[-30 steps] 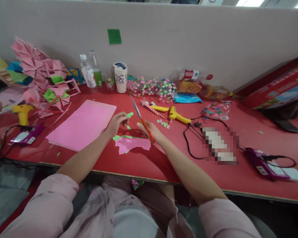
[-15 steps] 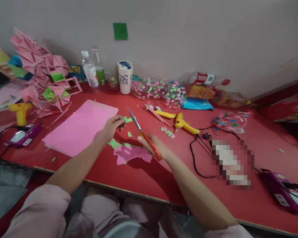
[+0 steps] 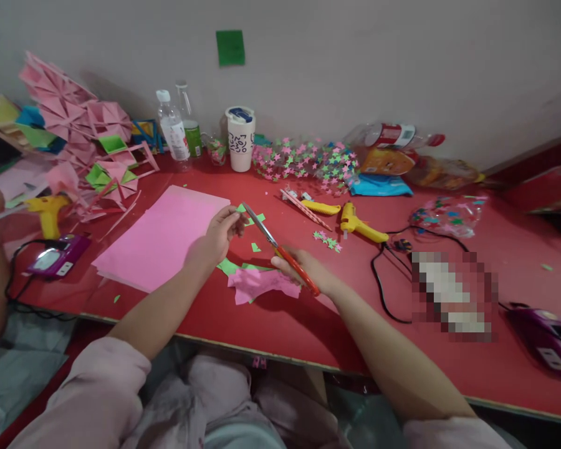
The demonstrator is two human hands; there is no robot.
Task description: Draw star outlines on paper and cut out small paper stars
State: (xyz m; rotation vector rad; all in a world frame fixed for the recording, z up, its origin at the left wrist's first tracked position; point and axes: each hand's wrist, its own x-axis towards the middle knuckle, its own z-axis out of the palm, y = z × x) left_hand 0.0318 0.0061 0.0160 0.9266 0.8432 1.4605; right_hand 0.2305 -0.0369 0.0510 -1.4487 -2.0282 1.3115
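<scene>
1. One red desk (image 3: 271,330) runs across the view below a grey wall (image 3: 331,75).
2. At its back left stands a pink paper model (image 3: 70,118) with green parts.
3. Pink sheets (image 3: 159,227) lie in a stack beside the left forearm.
4. Toward the wall, a heap of pink, green and blue stars (image 3: 290,161) sits just right of a white cup (image 3: 240,143).
5. Scissors (image 3: 297,268) slant up and leftward over the desk, their orange handles in the right hand (image 3: 311,269), which is closed around them; whether the blades are parted, I cannot tell.
6. The left hand (image 3: 222,234) is narrow, thumb and finger pinching a small green scrap (image 3: 241,208) near the scissor tips.
7. A yellow glue gun (image 3: 367,231) lies to the right of both hands, near its black cord.
8. Pink scraps (image 3: 262,284) lie partly over green paper (image 3: 229,266) between the forearms.
9. A few loose stars (image 3: 327,241) rest near the glue gun.
</scene>
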